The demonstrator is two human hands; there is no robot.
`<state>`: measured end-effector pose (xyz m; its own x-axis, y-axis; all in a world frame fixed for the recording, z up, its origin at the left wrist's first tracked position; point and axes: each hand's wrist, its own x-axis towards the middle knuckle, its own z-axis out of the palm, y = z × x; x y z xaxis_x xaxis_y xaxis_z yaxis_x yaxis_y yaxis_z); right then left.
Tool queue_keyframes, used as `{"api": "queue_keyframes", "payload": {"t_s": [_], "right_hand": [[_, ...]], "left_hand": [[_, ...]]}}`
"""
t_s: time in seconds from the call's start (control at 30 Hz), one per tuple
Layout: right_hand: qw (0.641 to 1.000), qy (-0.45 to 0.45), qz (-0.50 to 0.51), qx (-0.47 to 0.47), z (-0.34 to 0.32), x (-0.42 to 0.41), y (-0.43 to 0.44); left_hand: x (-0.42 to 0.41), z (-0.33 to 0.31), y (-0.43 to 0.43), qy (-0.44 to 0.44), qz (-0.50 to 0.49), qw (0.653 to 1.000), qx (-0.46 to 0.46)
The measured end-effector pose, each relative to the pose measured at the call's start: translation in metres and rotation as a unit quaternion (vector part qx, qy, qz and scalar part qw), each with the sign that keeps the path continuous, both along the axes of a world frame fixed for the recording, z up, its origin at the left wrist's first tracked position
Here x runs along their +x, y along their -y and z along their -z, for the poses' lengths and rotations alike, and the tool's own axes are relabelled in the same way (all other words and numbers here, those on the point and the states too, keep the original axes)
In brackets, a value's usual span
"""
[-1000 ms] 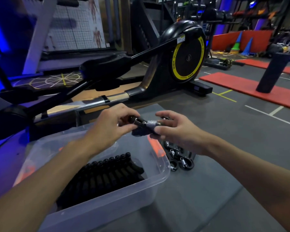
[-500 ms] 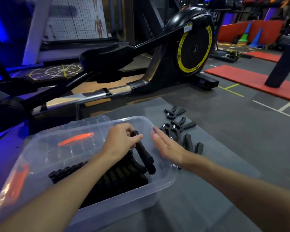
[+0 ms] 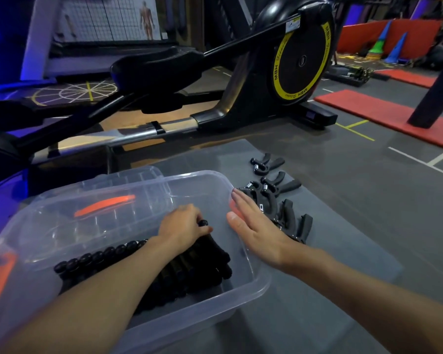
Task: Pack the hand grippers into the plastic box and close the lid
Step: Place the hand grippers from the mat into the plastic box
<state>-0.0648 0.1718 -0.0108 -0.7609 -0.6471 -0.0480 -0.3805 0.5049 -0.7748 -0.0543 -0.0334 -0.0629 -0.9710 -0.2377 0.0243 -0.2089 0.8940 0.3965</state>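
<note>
The clear plastic box [image 3: 243, 296] sits nearest, with a row of black hand grippers [image 3: 100, 256] packed inside. The left hand [image 3: 182, 226] curls round one more gripper [image 3: 211, 242] at the row's end. The right hand [image 3: 256, 226], fingers straight, lies over the right rim. Beyond, loose grippers [image 3: 279, 198] lie on the mat [image 3: 343, 251], and the lid [image 3: 128, 180] is behind the box.

Brand letters on the elliptical trainer [image 3: 241, 98]
The yellow ring [image 3: 292, 95] around its black flywheel disc [image 3: 302, 60] reads "MBH" twice, at upper right and at the lower edge (script beside each is too blurred); the white sticker [image 3: 292, 24] above is too small to read.
</note>
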Motion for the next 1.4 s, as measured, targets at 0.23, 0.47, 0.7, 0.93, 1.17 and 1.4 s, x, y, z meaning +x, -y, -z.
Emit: {"api": "queue_keyframes", "payload": {"t_s": [0.23, 0.47, 0.7, 0.93, 1.17, 1.4], "right_hand": [[1.000, 0.003, -0.002, -0.010, 0.002, 0.000, 0.000], [1.000, -0.003, 0.001, -0.020, 0.004, 0.000, 0.000], [1.000, 0.007, 0.000, -0.028, 0.004, 0.000, -0.001], [1.000, 0.003, 0.002, -0.023, 0.005, 0.000, -0.001], [0.999, -0.038, 0.010, -0.004, 0.005, 0.002, 0.001], [0.983, -0.158, 0.083, 0.037, 0.000, 0.040, 0.000]], "left_hand": [[0.003, 0.017, 0.012, 0.030, -0.017, 0.999, 0.004], [0.009, 0.014, 0.007, 0.029, -0.006, 0.999, 0.035], [0.015, -0.001, -0.008, 0.101, 0.024, 0.993, 0.058], [0.019, 0.002, -0.013, 0.140, 0.056, 0.989, 0.007], [0.031, -0.017, -0.001, 0.038, 0.077, 0.996, 0.001], [0.051, -0.079, 0.065, -0.179, 0.042, 0.974, -0.134]]}}
